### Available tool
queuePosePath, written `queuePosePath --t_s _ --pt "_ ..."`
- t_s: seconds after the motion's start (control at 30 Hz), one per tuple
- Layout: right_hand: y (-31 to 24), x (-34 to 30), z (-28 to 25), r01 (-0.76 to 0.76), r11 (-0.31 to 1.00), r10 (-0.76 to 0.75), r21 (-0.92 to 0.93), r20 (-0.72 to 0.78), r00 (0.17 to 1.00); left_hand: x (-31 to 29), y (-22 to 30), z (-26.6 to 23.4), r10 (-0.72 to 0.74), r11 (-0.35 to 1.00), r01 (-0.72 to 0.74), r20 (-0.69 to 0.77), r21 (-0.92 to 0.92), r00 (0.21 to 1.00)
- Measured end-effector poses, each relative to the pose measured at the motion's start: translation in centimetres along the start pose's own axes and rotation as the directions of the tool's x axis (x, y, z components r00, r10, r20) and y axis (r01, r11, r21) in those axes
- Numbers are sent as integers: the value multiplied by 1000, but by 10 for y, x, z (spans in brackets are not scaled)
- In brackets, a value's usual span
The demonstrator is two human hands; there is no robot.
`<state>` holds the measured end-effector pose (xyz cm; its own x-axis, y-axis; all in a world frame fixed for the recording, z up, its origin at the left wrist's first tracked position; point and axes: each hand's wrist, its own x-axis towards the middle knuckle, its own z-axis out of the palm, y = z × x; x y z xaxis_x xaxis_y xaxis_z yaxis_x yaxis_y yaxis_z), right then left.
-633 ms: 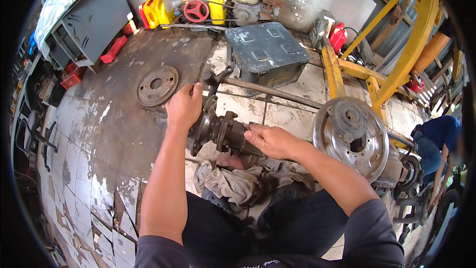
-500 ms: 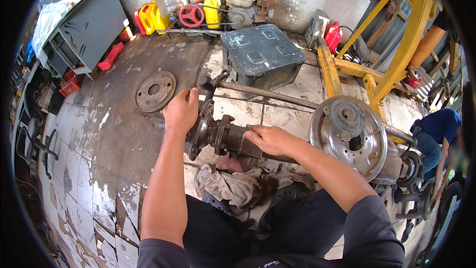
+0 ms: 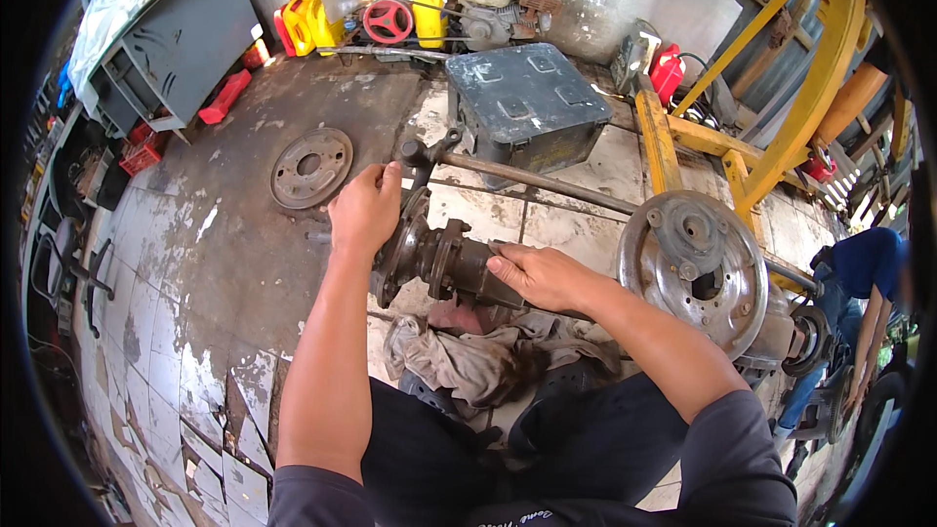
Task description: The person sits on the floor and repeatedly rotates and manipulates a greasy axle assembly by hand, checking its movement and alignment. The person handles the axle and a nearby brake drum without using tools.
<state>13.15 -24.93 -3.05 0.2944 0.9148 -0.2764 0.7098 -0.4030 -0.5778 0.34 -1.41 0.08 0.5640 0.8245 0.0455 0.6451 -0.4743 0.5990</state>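
Yellow metal frame: (image 3: 660,151) in the upper right, its legs on the tiled floor (image 3: 146,263).
Axle housing: (image 3: 476,268) a dark, greasy tube at the centre, its flanged end toward the left and its body slanting down to the right until the right forearm covers it.
Black box: (image 3: 527,88) at upper centre, lid down, well apart from both grips.
Steel disc: (image 3: 644,283) right of centre, broad and pierced with holes, beyond the right forearm.
Rag: (image 3: 454,361) crumpled at lower centre, below the axle housing in the frame.
Rod: (image 3: 547,176) above the axle housing, slanting from the centre to the disc.
Round plate: (image 3: 288,171) left of centre, flat on the floor, near the left grip.
Right grip: (image 3: 547,278) laid over the tube, which runs beneath the palm, thumb along it; how far the fingers close cannot be told.
Left grip: (image 3: 364,210) at the flanged end, which lies just to its right; its fingertips are mostly hidden, so neither opening nor hold can be told.
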Motion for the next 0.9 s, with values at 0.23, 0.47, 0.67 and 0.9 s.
queuePosePath --t_s 0.23,0.47,0.67,0.9 --pt "-3 0 0 15 1000 -16 -22 -46 999 3 -4 4 23 999 -23 9 -32 1000" --pt "-2 6 -8 -114 991 119 -73 64 991 3 -6 2 21 999 -22 -13 -47 1000" --pt "1 3 -5 -6 1000 5 25 38 999 1 -2 2 11 999 -11 -8 -38 1000" --pt "-5 -4 -1 36 999 -36 19 -40 999 -2 -1 0 10 1000 -10 -14 -19 1000"
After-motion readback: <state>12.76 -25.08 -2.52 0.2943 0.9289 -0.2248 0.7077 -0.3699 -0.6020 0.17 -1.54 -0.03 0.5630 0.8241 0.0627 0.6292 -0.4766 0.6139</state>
